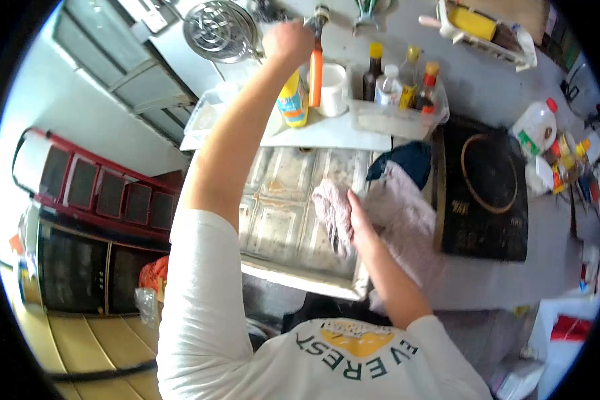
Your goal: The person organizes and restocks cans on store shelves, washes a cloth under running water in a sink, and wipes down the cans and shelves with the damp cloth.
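My left hand is raised to the wall, its fingers closed among the hanging utensils; what they hold, if anything, is hidden. Just right of it hangs a tool with an orange handle. A round metal strainer hangs to its left. My right hand grips a bunched pink cloth above a worn, stained, rectangular metal panel with a pale frame. A larger pinkish towel lies right of that hand, beside a dark blue cloth.
A black induction cooktop sits on the counter at right. Behind the panel, a shelf bears a yellow-and-blue bottle, a white container and a plastic bin of sauce bottles. A red step ladder stands at left.
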`<state>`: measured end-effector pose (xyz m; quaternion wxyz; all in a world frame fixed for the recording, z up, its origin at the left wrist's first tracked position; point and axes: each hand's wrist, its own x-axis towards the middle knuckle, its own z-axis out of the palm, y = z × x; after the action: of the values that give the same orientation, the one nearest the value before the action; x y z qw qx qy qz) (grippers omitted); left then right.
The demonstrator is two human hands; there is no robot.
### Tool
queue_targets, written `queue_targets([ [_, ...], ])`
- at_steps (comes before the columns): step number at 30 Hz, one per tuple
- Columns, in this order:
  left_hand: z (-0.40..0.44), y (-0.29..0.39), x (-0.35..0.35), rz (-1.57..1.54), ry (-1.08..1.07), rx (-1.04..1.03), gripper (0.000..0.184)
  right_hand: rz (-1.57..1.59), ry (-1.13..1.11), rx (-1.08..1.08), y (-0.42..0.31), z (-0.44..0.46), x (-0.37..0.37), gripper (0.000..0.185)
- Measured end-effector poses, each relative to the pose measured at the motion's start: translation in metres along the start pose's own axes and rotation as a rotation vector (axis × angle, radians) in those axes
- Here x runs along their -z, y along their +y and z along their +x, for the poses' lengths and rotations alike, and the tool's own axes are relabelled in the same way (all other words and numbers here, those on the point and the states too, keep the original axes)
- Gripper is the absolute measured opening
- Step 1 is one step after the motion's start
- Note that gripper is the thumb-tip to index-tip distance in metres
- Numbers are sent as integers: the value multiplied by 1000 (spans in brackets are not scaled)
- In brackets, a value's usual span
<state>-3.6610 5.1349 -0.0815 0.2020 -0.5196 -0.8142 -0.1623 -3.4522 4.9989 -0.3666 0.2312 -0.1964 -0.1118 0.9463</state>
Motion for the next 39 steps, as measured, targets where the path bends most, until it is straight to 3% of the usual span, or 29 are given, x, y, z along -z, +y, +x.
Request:
queue_targets([
  [3,-4,14,12,38,-121,-144,35,-27,145,36,14,14,-25,48],
  [6,18,16,2,-227,-75,-140,47,-41,306,108,27,42,-39,47],
  [8,16,4,-1,-525,-163,-359,44,-98,302,202,34,55,-44,46],
  [9,0,-6,-9,-776,26,-363,42,-97,299,173,35,62,-38,45],
  [10,-6,-20,-8,-665,-171,-270,46,-98,287,143,37,69,-31,44],
  [11,-30,-39,-16,-750,-100,-320,35,-112,265,144,37,72,-34,43],
  [12,-54,-57,-24,-799,18,-223,33,-98,272,154,42,87,-26,43],
  [13,-79,-78,-34,-845,-45,-137,31,-117,315,100,45,98,-22,44],
  [17,-202,-158,-109,-636,-557,252,25,-13,325,16,72,177,35,44],
  [18,-233,-168,-127,-574,-580,288,24,60,325,62,72,186,35,43],
  [22,-287,-166,-161,-605,-717,456,33,18,318,74,61,212,60,37],
  [23,-291,-160,-172,-614,-718,471,33,14,464,52,47,184,33,37],
  [24,-292,-151,-183,-678,-717,622,38,12,605,32,38,168,16,37],
  [25,-290,-142,-190,-737,-716,767,42,32,478,134,45,172,42,38],
  [26,-286,-134,-195,-742,-722,767,42,-113,492,43,36,153,36,41],
  [28,-272,-115,-206,-1302,-1246,1275,49,83,365,-52,33,137,47,43],
  [29,-269,-102,-222,-1314,-1257,1274,49,75,379,-48,29,134,49,43],
  [31,-281,-74,-255,-1325,-843,1048,43,78,300,-10,27,117,53,45],
  [32,-271,-63,-242,-1259,-819,961,38,73,314,-11,26,118,66,45],
  [34,-269,-54,-258,-1395,-781,775,34,-186,600,311,29,123,96,48],
  [35,-266,-49,-261,-1412,-736,817,33,-329,913,372,24,109,57,47],
  [36,-267,-50,-260,-1416,-747,816,33,-328,924,375,26,108,69,47],
  [38,-255,-53,-260,-1452,-702,753,37,-712,837,417,20,115,92,39],
  [39,-250,-55,-251,-1481,-710,780,36,-624,842,316,13,111,74,38],
])
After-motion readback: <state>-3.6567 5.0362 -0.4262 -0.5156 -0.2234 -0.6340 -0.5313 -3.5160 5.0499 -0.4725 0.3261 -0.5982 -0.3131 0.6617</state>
